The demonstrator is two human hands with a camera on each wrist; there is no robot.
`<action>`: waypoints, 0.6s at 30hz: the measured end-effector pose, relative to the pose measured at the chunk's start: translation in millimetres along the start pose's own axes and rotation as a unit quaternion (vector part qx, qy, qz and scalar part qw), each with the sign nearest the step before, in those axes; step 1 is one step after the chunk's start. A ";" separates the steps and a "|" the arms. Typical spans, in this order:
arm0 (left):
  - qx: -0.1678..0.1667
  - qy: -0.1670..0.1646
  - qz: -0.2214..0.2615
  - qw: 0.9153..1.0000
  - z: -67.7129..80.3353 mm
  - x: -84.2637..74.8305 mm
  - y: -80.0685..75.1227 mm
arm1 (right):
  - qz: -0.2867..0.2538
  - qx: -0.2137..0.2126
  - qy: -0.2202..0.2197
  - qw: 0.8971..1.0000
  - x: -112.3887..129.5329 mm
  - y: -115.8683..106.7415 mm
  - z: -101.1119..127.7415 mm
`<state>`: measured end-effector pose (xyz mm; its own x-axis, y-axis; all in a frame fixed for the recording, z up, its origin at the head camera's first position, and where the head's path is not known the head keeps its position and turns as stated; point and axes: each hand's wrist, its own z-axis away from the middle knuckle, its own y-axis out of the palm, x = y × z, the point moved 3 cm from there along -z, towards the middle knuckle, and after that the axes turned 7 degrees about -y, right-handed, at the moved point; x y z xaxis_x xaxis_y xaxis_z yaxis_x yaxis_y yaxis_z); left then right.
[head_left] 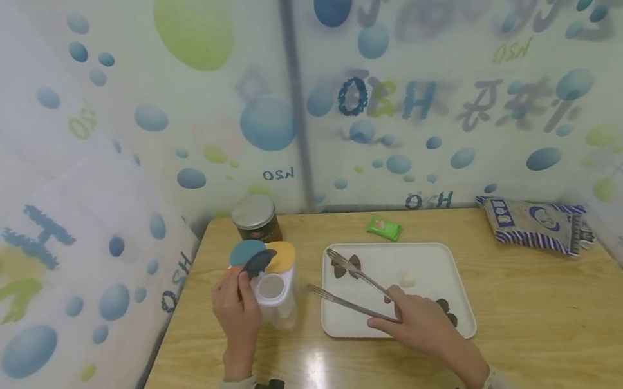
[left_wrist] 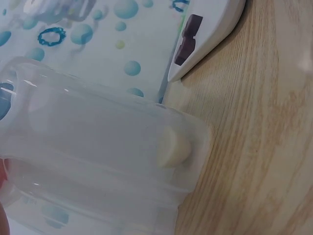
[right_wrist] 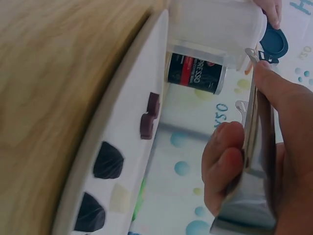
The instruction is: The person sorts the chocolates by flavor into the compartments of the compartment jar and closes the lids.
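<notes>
My left hand (head_left: 236, 307) pinches the raised dark blue flap lid (head_left: 258, 262) of a translucent container (head_left: 280, 308), whose other lids are teal, yellow and orange. A round opening shows below the flap. Inside the container, near its bottom, lies a whitish piece (left_wrist: 175, 147). My right hand (head_left: 424, 326) grips metal tongs (head_left: 354, 306), their arms spread with nothing between the tips. One tip overlaps brown pieces (right_wrist: 146, 126) on the white tray (head_left: 357, 325). Also on the tray are a whitish piece (head_left: 407, 279) and dark pieces (right_wrist: 108, 160), partly behind my right hand in the head view.
A dark can with a silver lid (head_left: 253, 213) stands behind the container. A small green packet (head_left: 384, 228) lies behind the tray. To the right is a blue-and-silver bag (head_left: 537, 223). Bubble-printed curtains (head_left: 247, 53) border the wooden table (head_left: 536, 316).
</notes>
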<state>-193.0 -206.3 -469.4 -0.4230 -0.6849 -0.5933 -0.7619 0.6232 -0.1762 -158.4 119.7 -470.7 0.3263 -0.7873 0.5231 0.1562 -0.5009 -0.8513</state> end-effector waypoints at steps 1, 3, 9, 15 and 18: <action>-0.001 0.002 0.001 1.000 0.0 0.0 -0.1 | 0.000 0.000 0.004 1.000 -3.2 0.1 2.1; 0.001 0.004 0.002 1.000 -0.1 0.0 0.1 | 0.001 0.002 0.015 1.000 -9.4 0.5 6.3; 0.005 0.006 0.000 1.000 -0.2 -0.1 0.8 | 0.012 0.002 0.054 0.998 -25.6 -0.1 17.1; 0.004 -0.002 -0.002 1.000 0.5 0.2 -0.5 | 0.017 -0.001 0.082 0.997 -46.2 -4.0 25.9; 0.005 0.000 -0.003 1.000 0.4 -0.2 -1.0 | 0.017 -0.002 0.092 0.996 -58.1 -7.2 30.0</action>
<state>-192.0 -206.6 -469.5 -0.4182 -0.6883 -0.5927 -0.7597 0.6227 -0.1872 -150.6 179.8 -496.1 0.1550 -0.8564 0.4925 0.1434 -0.4738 -0.8689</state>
